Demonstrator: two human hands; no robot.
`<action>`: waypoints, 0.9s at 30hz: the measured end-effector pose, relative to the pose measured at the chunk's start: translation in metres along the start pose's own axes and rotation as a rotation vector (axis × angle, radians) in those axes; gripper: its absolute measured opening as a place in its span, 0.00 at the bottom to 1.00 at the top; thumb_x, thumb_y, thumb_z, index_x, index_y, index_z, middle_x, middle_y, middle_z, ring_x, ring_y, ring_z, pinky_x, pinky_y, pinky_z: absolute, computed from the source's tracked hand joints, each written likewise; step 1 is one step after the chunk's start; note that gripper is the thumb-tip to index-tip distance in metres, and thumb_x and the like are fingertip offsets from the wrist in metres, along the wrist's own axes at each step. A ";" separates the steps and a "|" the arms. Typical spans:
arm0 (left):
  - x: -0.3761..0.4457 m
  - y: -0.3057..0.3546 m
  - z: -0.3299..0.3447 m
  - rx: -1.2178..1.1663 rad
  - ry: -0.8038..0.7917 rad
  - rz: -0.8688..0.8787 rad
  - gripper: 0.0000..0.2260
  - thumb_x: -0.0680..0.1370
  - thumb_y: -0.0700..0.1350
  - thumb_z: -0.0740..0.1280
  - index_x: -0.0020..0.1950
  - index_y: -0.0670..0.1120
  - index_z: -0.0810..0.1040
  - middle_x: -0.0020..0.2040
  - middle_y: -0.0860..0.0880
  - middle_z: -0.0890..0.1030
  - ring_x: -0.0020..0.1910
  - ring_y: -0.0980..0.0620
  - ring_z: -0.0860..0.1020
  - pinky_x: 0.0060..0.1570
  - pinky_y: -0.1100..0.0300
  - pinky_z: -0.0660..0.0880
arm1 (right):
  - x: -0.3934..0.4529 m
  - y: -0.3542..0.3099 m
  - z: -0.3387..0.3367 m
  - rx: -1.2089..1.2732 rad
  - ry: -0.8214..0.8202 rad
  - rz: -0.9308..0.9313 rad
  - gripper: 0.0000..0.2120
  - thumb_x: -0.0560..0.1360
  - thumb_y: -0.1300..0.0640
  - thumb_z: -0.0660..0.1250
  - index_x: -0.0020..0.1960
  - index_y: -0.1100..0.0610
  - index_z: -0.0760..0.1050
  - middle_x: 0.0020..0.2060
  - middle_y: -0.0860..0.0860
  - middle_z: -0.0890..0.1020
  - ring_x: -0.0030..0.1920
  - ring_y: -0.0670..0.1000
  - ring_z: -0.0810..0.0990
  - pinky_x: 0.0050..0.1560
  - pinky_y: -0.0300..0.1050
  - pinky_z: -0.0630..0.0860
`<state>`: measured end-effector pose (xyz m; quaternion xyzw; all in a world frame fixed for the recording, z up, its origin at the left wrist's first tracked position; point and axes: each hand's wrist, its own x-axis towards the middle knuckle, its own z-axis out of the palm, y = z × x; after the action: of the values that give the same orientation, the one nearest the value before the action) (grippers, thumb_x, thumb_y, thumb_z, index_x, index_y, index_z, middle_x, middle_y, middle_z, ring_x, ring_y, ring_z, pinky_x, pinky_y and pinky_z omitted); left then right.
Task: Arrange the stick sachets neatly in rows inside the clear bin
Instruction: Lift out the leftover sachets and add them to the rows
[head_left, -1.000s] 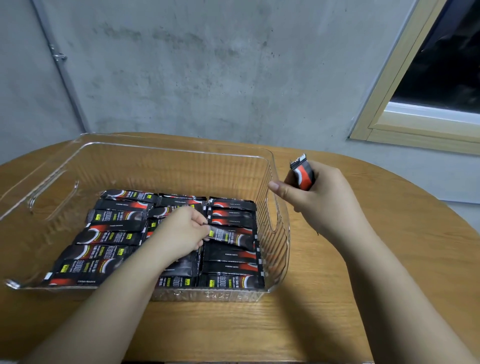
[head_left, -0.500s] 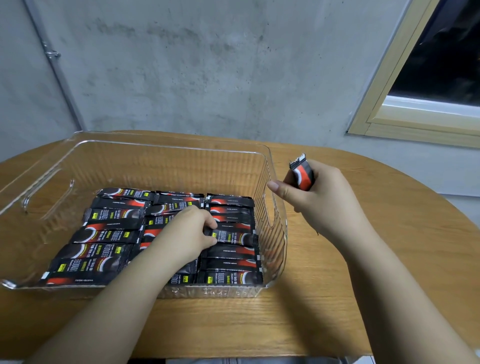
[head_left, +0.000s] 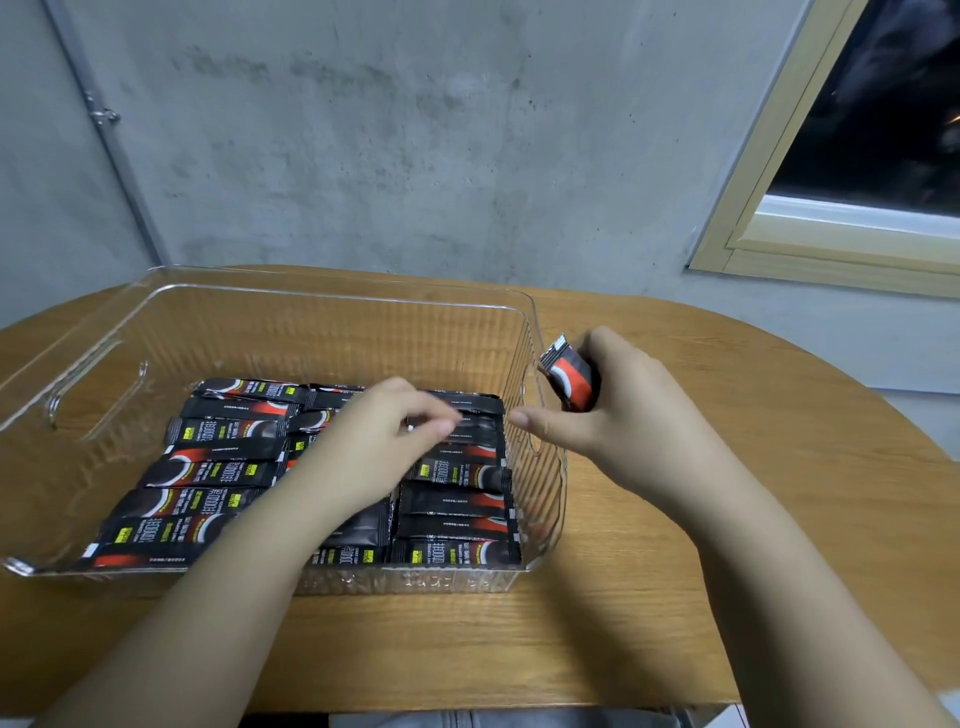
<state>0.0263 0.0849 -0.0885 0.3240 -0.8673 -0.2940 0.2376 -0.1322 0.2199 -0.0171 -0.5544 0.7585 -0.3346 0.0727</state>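
L hand (head_left: 382, 447): reaches into clear bin (head_left: 332, 312) from near side, palm down, fingers bent over right-hand row of sachets; motion blur at fingertips, so cannot tell whether grip holds a sachet or only touches.
R hand (head_left: 613, 410): outside bin, just beside its right wall, above desk (head_left: 727, 467); grip curled round a bundle of stick sachets (head_left: 569, 379), ends sticking up, thumb extended toward bin.
Sachets in bin (head_left: 218, 473): black w/ red & white swoosh, yellow tags; laid flat in approx. 3 columns, stacked front to back, covering near part of floor.
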 end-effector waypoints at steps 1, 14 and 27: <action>-0.002 0.011 -0.007 -0.161 0.027 0.005 0.05 0.77 0.49 0.66 0.49 0.58 0.81 0.41 0.58 0.78 0.38 0.60 0.75 0.41 0.62 0.70 | -0.002 -0.002 -0.001 -0.025 -0.026 0.004 0.22 0.65 0.43 0.75 0.41 0.52 0.64 0.32 0.44 0.70 0.30 0.42 0.68 0.31 0.33 0.66; -0.007 0.054 -0.023 -0.665 -0.018 -0.089 0.05 0.75 0.37 0.68 0.39 0.43 0.79 0.29 0.50 0.80 0.29 0.57 0.77 0.30 0.67 0.74 | -0.011 -0.021 0.000 -0.216 -0.157 -0.092 0.19 0.70 0.47 0.72 0.49 0.51 0.63 0.37 0.42 0.73 0.37 0.45 0.73 0.37 0.42 0.70; -0.013 -0.011 0.004 -0.378 -0.146 -0.591 0.06 0.77 0.38 0.66 0.40 0.40 0.79 0.31 0.48 0.81 0.27 0.54 0.75 0.30 0.65 0.75 | -0.013 -0.003 -0.010 -0.093 -0.040 -0.038 0.15 0.72 0.47 0.71 0.51 0.46 0.66 0.38 0.43 0.78 0.40 0.43 0.76 0.39 0.39 0.71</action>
<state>0.0374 0.0880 -0.1014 0.4892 -0.6810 -0.5278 0.1353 -0.1292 0.2354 -0.0111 -0.5780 0.7611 -0.2890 0.0558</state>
